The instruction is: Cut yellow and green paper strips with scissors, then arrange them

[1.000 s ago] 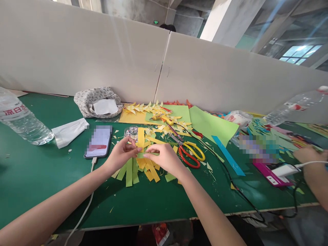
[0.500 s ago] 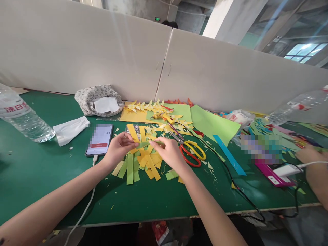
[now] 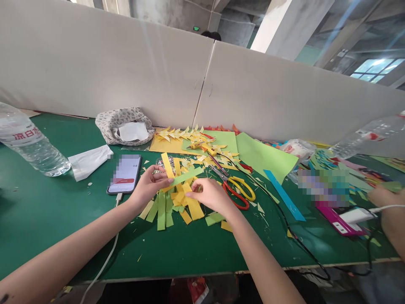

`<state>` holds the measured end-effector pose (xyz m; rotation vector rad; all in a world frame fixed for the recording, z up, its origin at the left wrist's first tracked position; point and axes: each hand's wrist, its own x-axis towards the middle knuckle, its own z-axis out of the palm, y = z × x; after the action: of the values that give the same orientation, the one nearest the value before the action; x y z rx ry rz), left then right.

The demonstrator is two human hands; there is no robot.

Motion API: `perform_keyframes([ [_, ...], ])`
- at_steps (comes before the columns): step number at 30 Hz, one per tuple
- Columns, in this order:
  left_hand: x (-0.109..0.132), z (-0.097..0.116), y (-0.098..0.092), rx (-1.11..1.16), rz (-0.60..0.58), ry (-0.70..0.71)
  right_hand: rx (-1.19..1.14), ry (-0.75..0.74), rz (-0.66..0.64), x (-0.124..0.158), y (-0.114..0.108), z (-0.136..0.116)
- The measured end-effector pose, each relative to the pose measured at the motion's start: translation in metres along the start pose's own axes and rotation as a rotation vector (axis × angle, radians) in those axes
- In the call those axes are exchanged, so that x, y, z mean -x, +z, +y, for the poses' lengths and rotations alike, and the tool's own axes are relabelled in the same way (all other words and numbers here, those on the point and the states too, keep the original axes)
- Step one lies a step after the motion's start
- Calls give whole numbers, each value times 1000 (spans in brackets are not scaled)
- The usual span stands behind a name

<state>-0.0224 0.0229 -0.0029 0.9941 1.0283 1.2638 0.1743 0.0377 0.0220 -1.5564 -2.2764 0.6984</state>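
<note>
My left hand [image 3: 154, 180] pinches a green paper strip [image 3: 189, 173], which points out to the right. A yellow strip [image 3: 167, 165] stands up by its fingers; whether the hand grips that one too I cannot tell. My right hand [image 3: 209, 193] has its thumb and finger closed on a wider yellow paper strip [image 3: 195, 206] over the pile. Under both hands lie several loose green strips [image 3: 161, 211] and yellow ones. Scissors [image 3: 242, 188] with red and yellow handles rest just right of my right hand.
A phone [image 3: 125, 173] on a white cable lies left. Behind are a yellow glue gun [image 3: 207, 147], green paper sheets [image 3: 265, 154] and a spotted cloth bag [image 3: 109, 124]. Water bottles [image 3: 41, 147] stand at the sides. At right, another person's hand [image 3: 384, 198] is near a pink power strip [image 3: 340, 221].
My right hand has let go of the green strip and moved slightly down to a yellow strip in the pile. The green strip stays in my left hand, its right end free.
</note>
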Motion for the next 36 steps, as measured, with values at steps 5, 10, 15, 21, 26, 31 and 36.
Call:
perform_keyframes([
  [5,2,-1,0,-41,-62,-35,-238,83,102,-8,-13,19],
  [10,3,0,1,-59,-85,-76,-388,195,259,-14,-23,40],
  [15,4,-1,2,-62,-119,-69,-476,217,405,-16,-27,48],
  [21,3,-2,1,-81,-137,-82,-420,122,483,-15,-24,39],
  [26,3,-4,1,-76,-146,-80,-197,30,648,-12,-25,27],
  [31,5,-9,5,-111,-282,-123,39,-154,621,-5,-10,0],
  [36,10,-13,9,-86,-444,-175,58,-221,562,1,9,-18],
])
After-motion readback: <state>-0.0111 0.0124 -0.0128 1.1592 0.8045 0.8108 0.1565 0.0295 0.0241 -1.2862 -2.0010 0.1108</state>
